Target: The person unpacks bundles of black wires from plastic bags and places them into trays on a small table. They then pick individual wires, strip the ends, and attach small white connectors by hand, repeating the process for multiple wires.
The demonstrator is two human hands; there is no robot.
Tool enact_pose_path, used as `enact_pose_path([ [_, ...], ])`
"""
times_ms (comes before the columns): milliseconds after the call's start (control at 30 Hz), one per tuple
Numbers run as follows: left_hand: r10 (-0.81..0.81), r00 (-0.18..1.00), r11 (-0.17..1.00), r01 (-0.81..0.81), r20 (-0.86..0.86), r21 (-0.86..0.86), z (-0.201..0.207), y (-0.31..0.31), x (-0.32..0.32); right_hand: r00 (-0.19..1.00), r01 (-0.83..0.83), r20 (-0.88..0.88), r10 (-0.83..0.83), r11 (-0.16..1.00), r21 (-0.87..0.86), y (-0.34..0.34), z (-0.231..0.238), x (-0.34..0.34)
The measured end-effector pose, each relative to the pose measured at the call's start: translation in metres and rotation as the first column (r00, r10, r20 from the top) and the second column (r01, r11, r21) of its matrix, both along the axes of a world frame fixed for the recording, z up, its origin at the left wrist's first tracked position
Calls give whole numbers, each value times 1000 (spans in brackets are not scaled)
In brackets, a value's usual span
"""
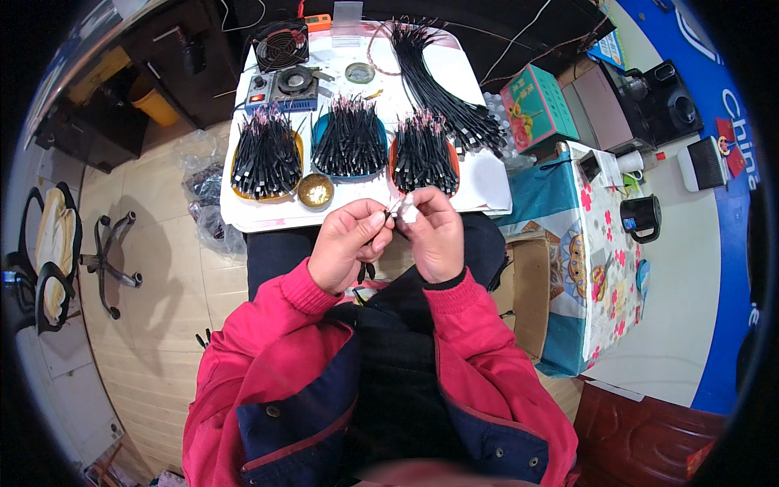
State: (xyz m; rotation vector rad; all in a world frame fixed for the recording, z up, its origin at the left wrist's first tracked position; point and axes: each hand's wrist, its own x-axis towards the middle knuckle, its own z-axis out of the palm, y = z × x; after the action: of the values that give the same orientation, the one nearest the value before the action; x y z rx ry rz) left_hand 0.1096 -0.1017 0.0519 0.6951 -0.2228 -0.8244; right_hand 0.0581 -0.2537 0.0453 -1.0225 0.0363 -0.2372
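Note:
Over my lap, just off the table's front edge, my two hands meet with fingertips nearly touching. My left hand (350,243) is closed in a pinch on a short black cable (367,272), whose lower part hangs below the fingers. Fine wire ends seem to stick up between the hands. In the fingers of my right hand (436,239), also closed, is a small crumpled white scrap (408,213), perhaps tissue. Close ahead stand an oval yellow-rimmed tray (302,148), a blue tray (315,132) and a red tray (393,162), each heaped with short black cables.
A round tin (316,191) sits near the white table's (268,214) front edge. Farther back are a blue device (294,105), a black fan (281,47) and a long black cable bundle (446,93). An open cardboard box (523,296) and a cloth-covered table (604,243) stand right.

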Motion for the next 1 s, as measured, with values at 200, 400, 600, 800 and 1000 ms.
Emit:
enact_pose_path([
  [200,-16,999,999,15,46,40,-1,-1,-2,999,38,46,-24,941,-336,-11,20,-1],
  [400,-34,998,999,32,49,42,-5,-1,-1,999,-39,-29,32,957,-287,-12,18,-3],
  [600,31,994,996,-40,108,85,-3,-2,-4,996,-85,-45,77,971,-223,-14,7,-3],
  [800,74,974,990,-98,213,102,1,1,-6,980,-119,-126,152,965,235,3,-1,-5],
  [1000,34,975,992,-60,221,111,-2,2,-5,999,-20,36,29,972,-235,-8,8,-4],
])
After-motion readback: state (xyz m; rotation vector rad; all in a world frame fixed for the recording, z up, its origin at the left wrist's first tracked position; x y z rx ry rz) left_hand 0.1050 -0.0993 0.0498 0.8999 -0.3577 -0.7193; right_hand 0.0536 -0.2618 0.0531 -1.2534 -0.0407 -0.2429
